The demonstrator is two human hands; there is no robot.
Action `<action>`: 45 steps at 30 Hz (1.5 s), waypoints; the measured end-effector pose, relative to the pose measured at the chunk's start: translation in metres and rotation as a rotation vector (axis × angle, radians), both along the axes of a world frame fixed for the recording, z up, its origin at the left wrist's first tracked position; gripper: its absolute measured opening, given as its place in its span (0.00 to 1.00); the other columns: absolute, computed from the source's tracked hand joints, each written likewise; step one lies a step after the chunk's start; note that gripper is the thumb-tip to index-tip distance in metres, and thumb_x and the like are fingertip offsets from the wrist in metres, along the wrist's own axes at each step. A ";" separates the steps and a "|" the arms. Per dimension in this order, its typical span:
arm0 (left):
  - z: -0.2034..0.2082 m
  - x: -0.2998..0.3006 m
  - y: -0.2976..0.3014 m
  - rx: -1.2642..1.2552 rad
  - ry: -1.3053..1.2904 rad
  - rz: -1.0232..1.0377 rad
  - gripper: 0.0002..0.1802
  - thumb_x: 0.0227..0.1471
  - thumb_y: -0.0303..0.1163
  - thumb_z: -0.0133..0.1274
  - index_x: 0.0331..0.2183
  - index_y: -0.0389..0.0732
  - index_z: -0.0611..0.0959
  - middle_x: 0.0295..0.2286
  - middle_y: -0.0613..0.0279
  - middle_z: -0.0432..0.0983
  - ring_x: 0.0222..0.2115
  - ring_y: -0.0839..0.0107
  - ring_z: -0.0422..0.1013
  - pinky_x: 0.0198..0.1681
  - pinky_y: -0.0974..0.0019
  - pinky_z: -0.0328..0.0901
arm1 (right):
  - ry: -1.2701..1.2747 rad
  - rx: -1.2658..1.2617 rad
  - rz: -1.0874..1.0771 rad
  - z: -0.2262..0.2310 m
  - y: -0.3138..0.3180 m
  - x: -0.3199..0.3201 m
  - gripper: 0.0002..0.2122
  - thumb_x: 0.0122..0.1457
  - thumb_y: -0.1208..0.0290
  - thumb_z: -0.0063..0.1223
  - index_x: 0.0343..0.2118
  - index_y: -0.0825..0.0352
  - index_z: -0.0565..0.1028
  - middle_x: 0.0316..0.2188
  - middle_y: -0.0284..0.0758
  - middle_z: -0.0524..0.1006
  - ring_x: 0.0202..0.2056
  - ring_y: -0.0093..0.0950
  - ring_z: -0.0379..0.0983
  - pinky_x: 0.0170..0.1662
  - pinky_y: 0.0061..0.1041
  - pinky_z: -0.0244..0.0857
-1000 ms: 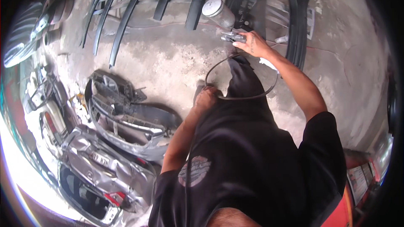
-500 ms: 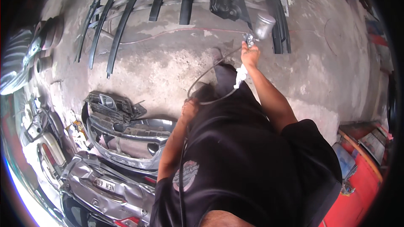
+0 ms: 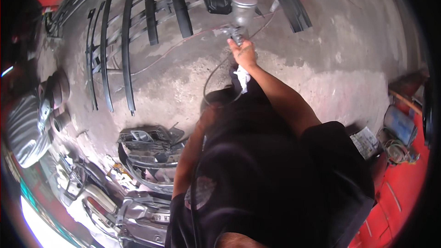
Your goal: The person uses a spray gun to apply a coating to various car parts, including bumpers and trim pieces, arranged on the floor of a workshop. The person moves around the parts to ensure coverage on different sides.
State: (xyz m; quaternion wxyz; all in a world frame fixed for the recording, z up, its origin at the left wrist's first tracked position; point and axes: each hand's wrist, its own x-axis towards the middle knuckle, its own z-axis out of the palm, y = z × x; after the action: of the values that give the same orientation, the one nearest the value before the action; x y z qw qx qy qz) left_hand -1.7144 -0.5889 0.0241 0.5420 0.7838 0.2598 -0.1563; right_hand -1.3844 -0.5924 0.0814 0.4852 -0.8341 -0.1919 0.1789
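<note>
Evidently, the right hand (image 3: pixel 243 54) is grasping a spray gun (image 3: pixel 235 35) at upper centre of the frame, with the lidded metal cup (image 3: pixel 243 13) standing above the gun body and the gun's head facing the left of the frame. The left hand (image 3: pixel 210 114), blurring at centre, is resting beside the dark air hose (image 3: pixel 206 79); its fingers are not showing clearly, so whether they are closing around the hose cannot be told. The hose is looping between the two hands, and a white cloth-like bundle (image 3: pixel 242 79) is hanging just below the right wrist. Regarding progress, long dark strips (image 3: pixel 128 46) are already lying across a pale metal frame (image 3: pixel 163 3) at upper left, and a broader dark panel (image 3: pixel 288 4) is lying at upper right, all apart from the gun. The cup is sitting fitted to the gun. No mist is showing at the gun, and the strips are presenting no clear boundary between treated and untreated surface, so the share remaining cannot be judged. At lower left, a black grille (image 3: pixel 144 138) and a grey bumper (image 3: pixel 158 186) are lying well apart from the strips.
</note>
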 end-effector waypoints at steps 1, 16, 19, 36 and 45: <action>0.010 0.013 0.013 0.022 -0.041 -0.039 0.22 0.63 0.44 0.47 0.49 0.39 0.80 0.43 0.43 0.80 0.48 0.46 0.74 0.51 0.51 0.68 | -0.072 -0.038 -0.077 -0.021 -0.008 0.011 0.18 0.60 0.56 0.61 0.31 0.71 0.78 0.17 0.43 0.76 0.20 0.37 0.75 0.28 0.39 0.66; -0.017 -0.073 0.182 0.247 0.234 -0.474 0.29 0.56 0.43 0.58 0.55 0.39 0.74 0.51 0.41 0.72 0.50 0.41 0.69 0.52 0.46 0.66 | -0.009 0.197 -0.536 -0.074 0.015 -0.053 0.13 0.61 0.62 0.62 0.34 0.70 0.78 0.14 0.26 0.72 0.15 0.16 0.65 0.19 0.25 0.59; -0.059 -0.128 0.236 0.296 0.459 -0.579 0.44 0.53 0.54 0.60 0.63 0.42 0.64 0.59 0.36 0.62 0.54 0.36 0.66 0.55 0.43 0.65 | 0.158 0.288 -0.600 -0.085 0.018 -0.084 0.16 0.62 0.60 0.62 0.41 0.70 0.79 0.14 0.24 0.70 0.14 0.15 0.61 0.19 0.22 0.55; -0.123 -0.031 0.214 0.709 0.815 -1.206 0.61 0.42 0.54 0.68 0.69 0.52 0.52 0.55 0.35 0.60 0.50 0.36 0.69 0.50 0.43 0.69 | 0.173 0.526 -0.754 -0.267 -0.078 -0.112 0.20 0.57 0.59 0.66 0.50 0.65 0.80 0.20 0.38 0.77 0.21 0.26 0.70 0.33 0.29 0.67; -0.153 -0.006 0.175 0.886 0.814 -1.293 0.49 0.44 0.51 0.66 0.64 0.50 0.64 0.59 0.37 0.56 0.52 0.39 0.66 0.48 0.42 0.70 | 0.202 0.658 -0.902 -0.350 -0.070 -0.104 0.21 0.58 0.53 0.63 0.49 0.61 0.80 0.23 0.43 0.79 0.23 0.36 0.75 0.35 0.33 0.69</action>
State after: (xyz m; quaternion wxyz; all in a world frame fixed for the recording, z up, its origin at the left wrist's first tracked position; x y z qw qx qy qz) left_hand -1.7204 -0.4134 -0.1290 -0.1406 0.7989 -0.0246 -0.5843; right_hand -1.4883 -0.6627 -0.2689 0.7638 -0.6172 0.1853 -0.0364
